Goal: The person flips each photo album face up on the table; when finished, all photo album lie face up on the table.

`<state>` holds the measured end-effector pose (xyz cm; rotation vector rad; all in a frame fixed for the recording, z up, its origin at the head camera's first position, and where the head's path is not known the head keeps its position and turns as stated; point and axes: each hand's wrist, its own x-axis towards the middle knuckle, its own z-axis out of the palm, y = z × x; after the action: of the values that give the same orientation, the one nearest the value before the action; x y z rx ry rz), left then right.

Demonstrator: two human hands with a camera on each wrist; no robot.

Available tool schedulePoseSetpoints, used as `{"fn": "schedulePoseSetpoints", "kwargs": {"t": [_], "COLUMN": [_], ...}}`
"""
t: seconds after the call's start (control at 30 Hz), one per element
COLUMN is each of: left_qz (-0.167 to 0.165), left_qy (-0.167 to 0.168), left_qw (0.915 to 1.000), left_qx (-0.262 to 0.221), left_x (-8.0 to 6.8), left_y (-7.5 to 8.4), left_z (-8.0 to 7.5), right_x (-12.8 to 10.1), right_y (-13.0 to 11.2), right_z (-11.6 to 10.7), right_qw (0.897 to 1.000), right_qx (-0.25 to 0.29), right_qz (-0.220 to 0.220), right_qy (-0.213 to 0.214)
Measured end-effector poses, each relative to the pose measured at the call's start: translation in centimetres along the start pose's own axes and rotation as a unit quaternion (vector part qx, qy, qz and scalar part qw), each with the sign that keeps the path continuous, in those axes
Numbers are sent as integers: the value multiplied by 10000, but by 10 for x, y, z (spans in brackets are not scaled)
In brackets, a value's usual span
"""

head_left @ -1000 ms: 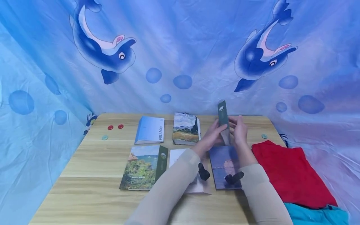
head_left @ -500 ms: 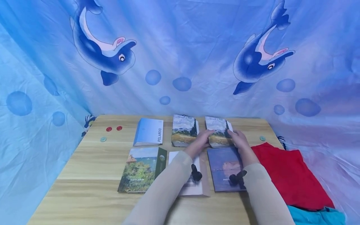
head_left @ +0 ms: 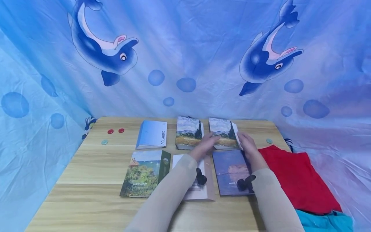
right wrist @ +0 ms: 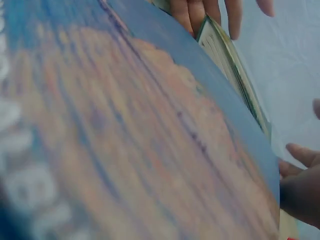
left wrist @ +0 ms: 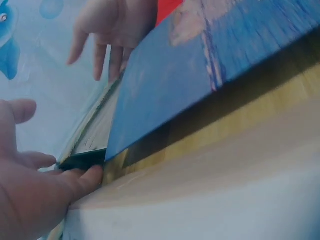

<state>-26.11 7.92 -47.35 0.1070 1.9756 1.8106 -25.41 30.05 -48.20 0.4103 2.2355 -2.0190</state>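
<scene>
At the back of the table lies a photo album (head_left: 222,129) with a painted wheat field and a dark tree on its cover. My left hand (head_left: 205,145) is at its left side, fingers extended and touching the dark green spine (left wrist: 84,160) in the left wrist view. On the other side, my right hand (head_left: 248,146) is beside the page edges (right wrist: 227,60), its fingers loosely extended; contact there is unclear. Just in front lies a purple-blue photo album (head_left: 230,172), partly under the right forearm. A matching wheat-field album (head_left: 188,130) sits to the left.
Further left are a blue Polaroid album (head_left: 152,133) and a garden-picture album (head_left: 142,174). A white album (head_left: 203,190) is partly covered by the left sleeve. Red cloth (head_left: 301,180) and teal cloth (head_left: 324,220) lie right. Red discs (head_left: 121,130) and a green disc (head_left: 269,141) rest farther back.
The album that was held upright on edge now lies flat with its picture facing up, behind the purple-blue one. Both hands have loosened and moved slightly to its sides.
</scene>
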Motion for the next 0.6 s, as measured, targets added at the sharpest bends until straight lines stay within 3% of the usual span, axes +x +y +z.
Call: {"fn": "schedulePoseSetpoints", "kwargs": {"t": [0.07,0.13,0.33,0.43,0.6], "left_qz": [103,191,639,880,1067], "left_qy": [18,76,377,454,546], "left_qw": [9998,9977,9753,9685,9642], "left_qx": [161,649,2079,2283,2367], "left_x": [1,-1,-16,-30,-67], "left_y": [1,2,10,12,12], "left_z": [-2,-6,-23,-37,-68], "right_x": [0,-1,-13,-27,-56], "right_y": [0,-2,-18,-27,-32], "right_z": [0,-1,5,16,45], "right_qw": [9985,9958,9910,9887,9867], "right_qx": [535,908,1218,1257,1453], "right_qz": [58,104,-446,-696,-697], "right_qy": [-45,-39,340,425,232]}}
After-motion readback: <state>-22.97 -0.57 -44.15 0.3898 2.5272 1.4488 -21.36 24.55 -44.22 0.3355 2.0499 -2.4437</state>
